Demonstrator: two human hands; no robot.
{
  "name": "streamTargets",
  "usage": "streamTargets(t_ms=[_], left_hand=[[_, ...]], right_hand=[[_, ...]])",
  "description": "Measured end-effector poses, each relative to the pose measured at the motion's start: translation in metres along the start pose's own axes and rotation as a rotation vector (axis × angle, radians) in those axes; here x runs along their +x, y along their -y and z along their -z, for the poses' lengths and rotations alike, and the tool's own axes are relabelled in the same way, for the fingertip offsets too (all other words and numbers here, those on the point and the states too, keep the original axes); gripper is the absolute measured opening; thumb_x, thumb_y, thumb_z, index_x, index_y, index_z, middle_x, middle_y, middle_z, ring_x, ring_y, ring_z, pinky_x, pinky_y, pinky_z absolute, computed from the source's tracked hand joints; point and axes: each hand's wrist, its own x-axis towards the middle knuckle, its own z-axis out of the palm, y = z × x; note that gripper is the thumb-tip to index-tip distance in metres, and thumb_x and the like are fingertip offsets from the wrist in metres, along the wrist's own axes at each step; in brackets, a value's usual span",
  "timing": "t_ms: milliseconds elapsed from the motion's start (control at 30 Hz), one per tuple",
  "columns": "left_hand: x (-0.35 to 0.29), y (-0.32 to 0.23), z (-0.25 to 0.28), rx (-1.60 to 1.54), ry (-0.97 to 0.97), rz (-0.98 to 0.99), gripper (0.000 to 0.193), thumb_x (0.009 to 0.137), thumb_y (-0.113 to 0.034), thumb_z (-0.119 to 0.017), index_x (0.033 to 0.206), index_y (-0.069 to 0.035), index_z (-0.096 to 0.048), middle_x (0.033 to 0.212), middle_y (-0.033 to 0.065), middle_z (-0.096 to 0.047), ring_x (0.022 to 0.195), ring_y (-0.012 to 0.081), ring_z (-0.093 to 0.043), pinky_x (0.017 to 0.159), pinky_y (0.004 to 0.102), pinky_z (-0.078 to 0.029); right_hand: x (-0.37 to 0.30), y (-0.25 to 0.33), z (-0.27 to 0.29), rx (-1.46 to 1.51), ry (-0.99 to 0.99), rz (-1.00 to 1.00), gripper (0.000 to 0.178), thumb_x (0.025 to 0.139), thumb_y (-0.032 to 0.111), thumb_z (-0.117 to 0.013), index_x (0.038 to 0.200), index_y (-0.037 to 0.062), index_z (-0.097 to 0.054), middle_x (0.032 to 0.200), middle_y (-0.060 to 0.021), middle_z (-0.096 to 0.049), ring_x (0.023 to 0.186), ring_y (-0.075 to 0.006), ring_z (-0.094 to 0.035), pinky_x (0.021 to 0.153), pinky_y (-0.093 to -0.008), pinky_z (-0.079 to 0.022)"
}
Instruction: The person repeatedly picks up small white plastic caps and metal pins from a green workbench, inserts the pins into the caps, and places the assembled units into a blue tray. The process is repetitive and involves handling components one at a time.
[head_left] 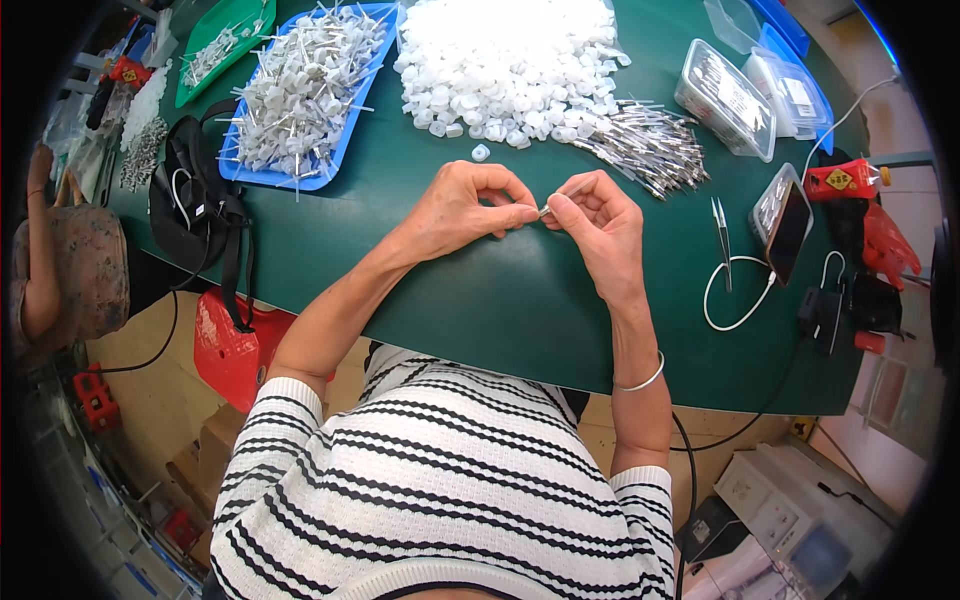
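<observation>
Together, my left hand (pixel 462 208) and right hand (pixel 602 222) pinch a small metal piece (pixel 544 211) between their fingertips, above the green table (pixel 480 310), near the white caps (pixel 500 75) and loose metal pins (pixel 655 145).

The table (pixel 480 310) has a dark green top. At the far side, a big heap of white bits (pixel 505 65) is spread out on it. One loose bit (pixel 480 152) sits just in front of the heap. A bunch of thin metal sticks (pixel 650 150) lies to the right, touching it. To the left is a blue tray (pixel 318 184), with a green tray (pixel 213 28) past it and a black bag (pixel 185 165) beside it. On the right are a clear box (pixel 715 125), tweezers (pixel 722 235) and a white cord (pixel 706 297) bent in a loop.
</observation>
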Motion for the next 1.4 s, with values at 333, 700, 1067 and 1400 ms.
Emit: streamTargets(t_ms=[333, 700, 1067, 1400], left_hand=[[0.002, 0.008, 0.000, 0.008, -0.015, -0.092, 0.014, 0.080, -0.012, -0.070, 0.083, 0.001, -0.069, 0.072, 0.0049, -0.067, 0.058, 0.0078, -0.058, 0.054, 0.0218, -0.047], [-0.002, 0.000, 0.003, 0.142, -0.002, -0.139, 0.008, 0.082, -0.009, -0.069, 0.082, -0.001, -0.068, 0.083, 0.0011, -0.066, 0.069, 0.0062, -0.058, 0.057, 0.0198, -0.045], [-0.001, 0.001, 0.008, 0.127, 0.055, -0.175, 0.007, 0.082, -0.010, -0.069, 0.083, -0.002, -0.069, 0.084, 0.0020, -0.067, 0.070, 0.0068, -0.058, 0.056, 0.0192, -0.045], [-0.001, 0.002, 0.009, 0.064, 0.112, -0.180, 0.008, 0.082, -0.008, -0.070, 0.085, -0.001, -0.069, 0.087, 0.0033, -0.067, 0.068, 0.0073, -0.057, 0.057, 0.0199, -0.047]], right_hand=[[0.000, -0.001, 0.004, -0.005, 0.056, -0.031, 0.009, 0.089, 0.006, -0.063, 0.089, -0.0003, -0.057, 0.082, -0.0048, -0.061, 0.074, -0.0102, -0.062, 0.071, -0.0238, -0.054], [0.000, 0.001, 0.003, 0.012, 0.059, -0.058, 0.010, 0.088, 0.005, -0.063, 0.087, -0.0004, -0.056, 0.079, -0.0035, -0.062, 0.072, -0.0078, -0.061, 0.067, -0.0211, -0.052], [0.001, 0.001, 0.007, 0.060, 0.122, -0.083, 0.010, 0.089, 0.007, -0.064, 0.090, -0.0002, -0.057, 0.080, -0.0041, -0.063, 0.072, -0.0082, -0.061, 0.067, -0.0214, -0.052], [0.003, 0.001, 0.012, 0.085, 0.177, -0.144, 0.012, 0.088, 0.010, -0.065, 0.090, 0.0005, -0.058, 0.079, -0.0062, -0.064, 0.071, -0.0100, -0.062, 0.066, -0.0227, -0.053]])
